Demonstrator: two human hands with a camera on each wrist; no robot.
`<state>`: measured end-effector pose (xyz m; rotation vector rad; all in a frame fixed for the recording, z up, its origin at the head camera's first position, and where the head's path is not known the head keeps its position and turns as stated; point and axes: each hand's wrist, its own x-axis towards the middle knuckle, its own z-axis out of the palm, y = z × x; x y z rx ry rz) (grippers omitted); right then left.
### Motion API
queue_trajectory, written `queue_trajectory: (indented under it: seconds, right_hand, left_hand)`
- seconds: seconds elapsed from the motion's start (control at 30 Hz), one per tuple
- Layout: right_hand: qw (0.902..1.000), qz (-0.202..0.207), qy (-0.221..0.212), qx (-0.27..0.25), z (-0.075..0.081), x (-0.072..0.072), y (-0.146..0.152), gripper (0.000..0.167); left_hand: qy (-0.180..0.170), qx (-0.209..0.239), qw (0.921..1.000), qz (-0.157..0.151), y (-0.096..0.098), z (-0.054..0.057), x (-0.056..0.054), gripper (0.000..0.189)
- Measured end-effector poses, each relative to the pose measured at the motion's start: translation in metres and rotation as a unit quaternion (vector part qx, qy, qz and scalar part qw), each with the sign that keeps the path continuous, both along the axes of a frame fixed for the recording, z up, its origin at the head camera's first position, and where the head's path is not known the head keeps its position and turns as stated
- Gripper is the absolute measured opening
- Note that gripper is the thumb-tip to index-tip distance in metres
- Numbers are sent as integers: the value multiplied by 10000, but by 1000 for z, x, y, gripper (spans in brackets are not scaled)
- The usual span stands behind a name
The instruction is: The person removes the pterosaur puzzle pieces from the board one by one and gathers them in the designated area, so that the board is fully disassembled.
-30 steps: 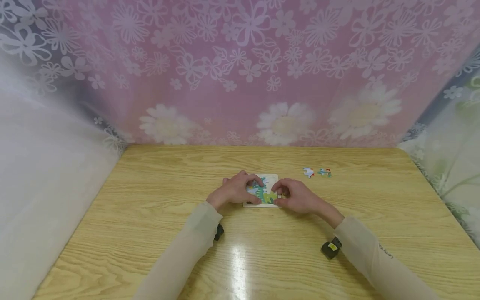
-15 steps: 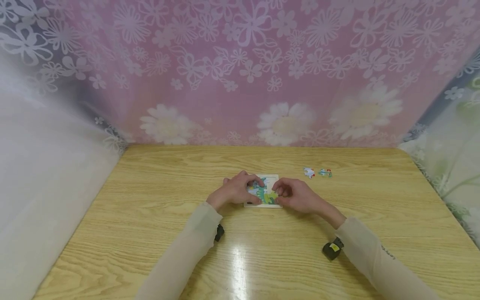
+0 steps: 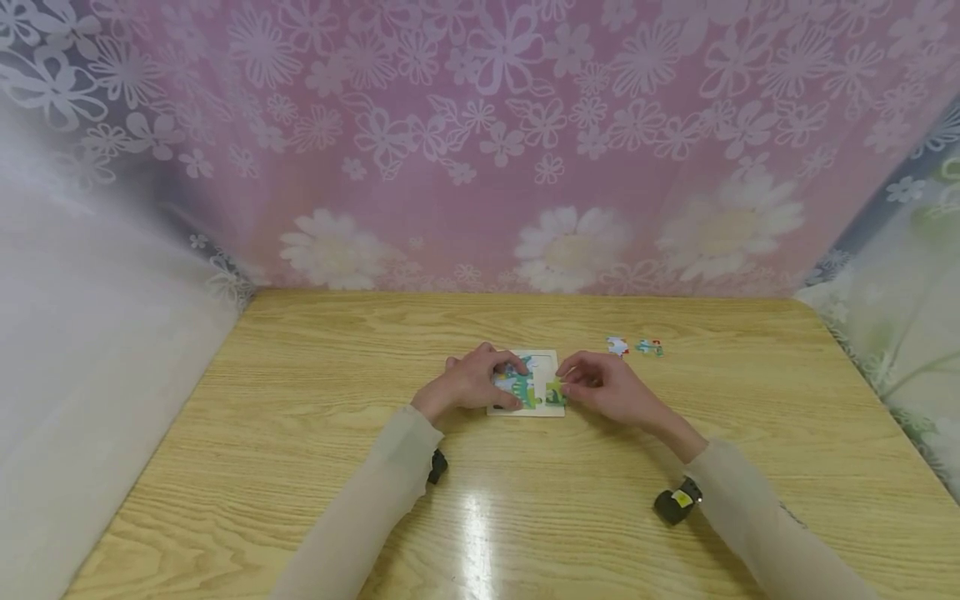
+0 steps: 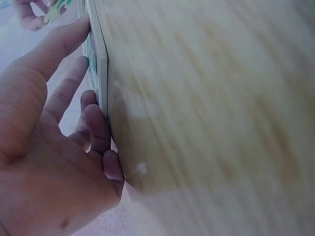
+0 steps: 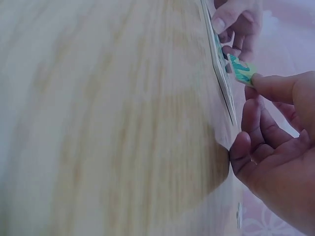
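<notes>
A small jigsaw puzzle board [image 3: 534, 413] with a pale rim lies on the wooden table, green and blue dinosaur pieces filling its left part. My left hand [image 3: 476, 379] rests on its left side, thumb and fingers spread with the tips pressing the picture. Above the board's lower right corner, my right hand [image 3: 611, 390] pinches a green puzzle piece [image 3: 554, 394] between thumb and fingers. In the right wrist view this piece [image 5: 241, 70] is tilted and stands off the board's face. A bare pale strip shows in the board left of it.
Two loose puzzle pieces, one white and red [image 3: 617, 345] and one teal and red [image 3: 650, 347], lie on the table [image 3: 337, 350] beyond the right hand. A flowered pink curtain [image 3: 450, 167] hangs at the table's far edge. Each wrist wears a black camera [image 3: 675, 502].
My right hand has shifted a little to the right and drawn the green piece away from the dinosaur pieces, opening a pale gap. The left hand stays in place.
</notes>
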<state>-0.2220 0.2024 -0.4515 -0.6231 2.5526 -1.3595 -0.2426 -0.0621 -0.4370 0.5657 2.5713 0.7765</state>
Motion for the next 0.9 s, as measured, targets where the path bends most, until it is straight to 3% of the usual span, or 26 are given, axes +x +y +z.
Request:
queue_trajectory:
  seconds: [0.17, 0.9]
  right_hand:
    - [9997, -183, -142, 13, 3, 2, 8, 17]
    - [9964, -799, 224, 163, 12, 5, 66, 21]
  left_hand:
    - [-3, 27, 10000, 8, 0, -1, 0, 41]
    - [23, 87, 9999, -103, -2, -3, -1, 41]
